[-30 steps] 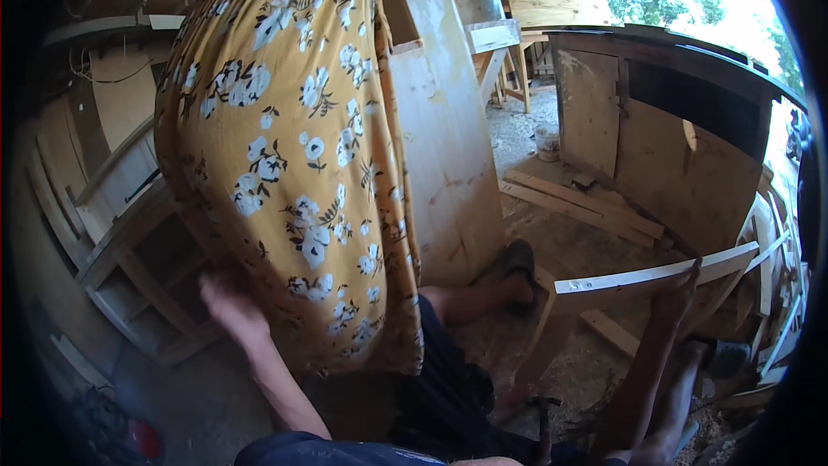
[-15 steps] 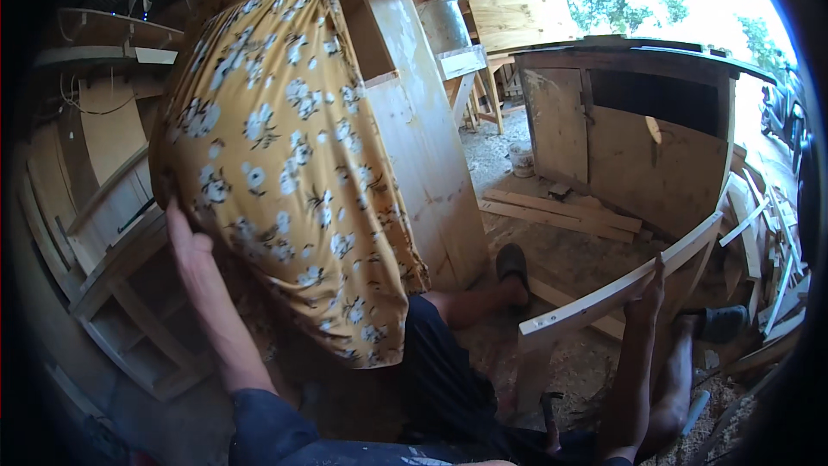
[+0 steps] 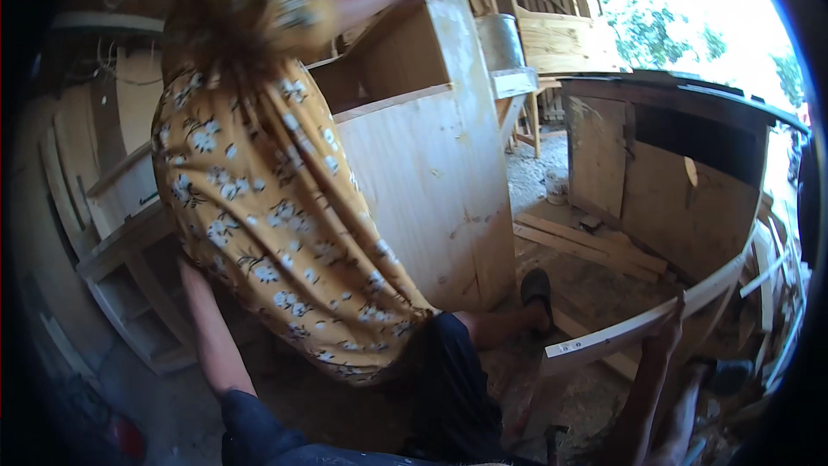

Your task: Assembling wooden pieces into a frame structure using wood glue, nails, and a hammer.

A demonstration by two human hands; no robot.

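Observation:
My left forearm rises from the lower left, and my left hand (image 3: 188, 274) disappears behind the hem of a yellow flowered dress (image 3: 267, 207) worn by a person standing right in front of me. That person leans on a tall pale wooden cabinet (image 3: 431, 190), one hand on its top edge. My right hand (image 3: 671, 328) grips the upper edge of a curved light wooden slat (image 3: 621, 332) at the lower right. A dark sandal (image 3: 536, 287) of the other person rests by the cabinet's foot.
A wooden shelf frame (image 3: 129, 233) stands at the left. A large unfinished wooden box (image 3: 673, 198) sits at the right, with loose boards (image 3: 586, 242) on the dusty floor before it. More wooden furniture stands behind, by the bright opening.
The person in the dress has shifted up and away, now reaching for the cabinet top. My left arm has stretched further up under the dress hem. My right hand stays on the slat.

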